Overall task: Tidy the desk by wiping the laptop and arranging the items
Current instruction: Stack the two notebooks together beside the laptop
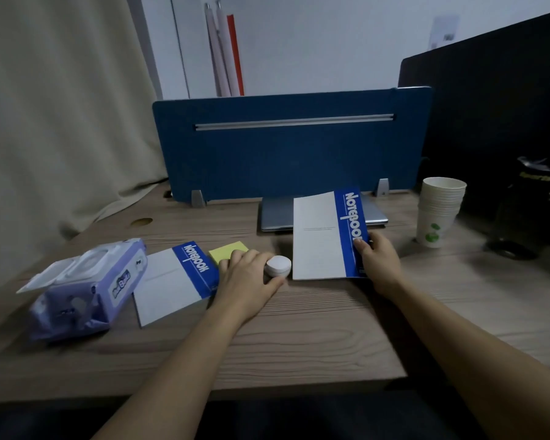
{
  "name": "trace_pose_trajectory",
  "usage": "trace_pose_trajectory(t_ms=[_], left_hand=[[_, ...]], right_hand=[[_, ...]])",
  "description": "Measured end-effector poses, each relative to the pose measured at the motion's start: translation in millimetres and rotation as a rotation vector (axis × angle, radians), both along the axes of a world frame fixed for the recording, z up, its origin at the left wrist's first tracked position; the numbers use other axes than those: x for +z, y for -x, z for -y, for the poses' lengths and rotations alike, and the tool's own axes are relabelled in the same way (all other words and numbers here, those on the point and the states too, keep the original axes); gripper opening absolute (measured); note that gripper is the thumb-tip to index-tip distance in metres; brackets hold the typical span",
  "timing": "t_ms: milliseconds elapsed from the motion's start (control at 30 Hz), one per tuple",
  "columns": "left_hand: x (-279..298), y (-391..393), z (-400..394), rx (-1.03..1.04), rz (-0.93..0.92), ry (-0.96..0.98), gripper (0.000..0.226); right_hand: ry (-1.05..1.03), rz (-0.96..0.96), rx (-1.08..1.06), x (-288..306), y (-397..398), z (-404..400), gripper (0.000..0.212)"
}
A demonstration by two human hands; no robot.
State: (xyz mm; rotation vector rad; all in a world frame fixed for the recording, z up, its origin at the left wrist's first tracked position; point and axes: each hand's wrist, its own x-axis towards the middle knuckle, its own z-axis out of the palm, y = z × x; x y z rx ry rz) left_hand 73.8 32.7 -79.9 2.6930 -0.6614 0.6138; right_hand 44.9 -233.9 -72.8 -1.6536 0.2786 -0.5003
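Note:
A closed silver laptop [275, 214] lies at the back of the wooden desk [315, 328], partly covered by a white and blue notebook [318, 239]. My right hand [377, 258] grips that notebook by its blue right edge. My left hand [248, 281] rests on the desk and holds a small round white case [278, 266] between thumb and fingers. Its fingers also touch a yellow sticky-note pad [224, 251]. A second white and blue notebook [172, 281] lies left of that hand. A purple pack of wet wipes [86, 290] with its lid open sits at the far left.
A blue divider panel [292, 147] stands along the desk's back edge. A stack of paper cups [438, 211] is at the right, beside a dark bottle [534, 198] and a black screen [489, 106]. A beige curtain [61, 106] hangs at the left.

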Motion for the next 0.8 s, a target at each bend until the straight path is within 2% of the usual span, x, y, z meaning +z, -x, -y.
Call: trace_pose_trajectory(t_ms=[100,233,400,567,800], left_hand=[[-0.1,-6.2,27.6,-0.012,0.021,-0.007,0.045],[0.0,-16.0,69.2,-0.043,-0.004,0.006,0.043],[-0.9,-26.3,100.7,-0.078,-0.019,-0.001,0.039],[-1.2,-24.8,84.4,-0.057,-0.025,0.043,0.057],[5.8,-9.0,8.6,0.042,0.050,0.148,0.052]], right_hand=[[0.034,0.007,-0.057,-3.5,5.6,25.5,0.019],[0.005,0.015,-0.103,-6.3,12.4,52.3,0.005],[-0.015,0.026,-0.108,-7.9,16.0,66.0,0.007],[0.016,0.004,-0.088,-7.6,13.8,64.9,0.014],[0.104,-0.001,-0.060,-6.4,15.2,51.5,0.013]])
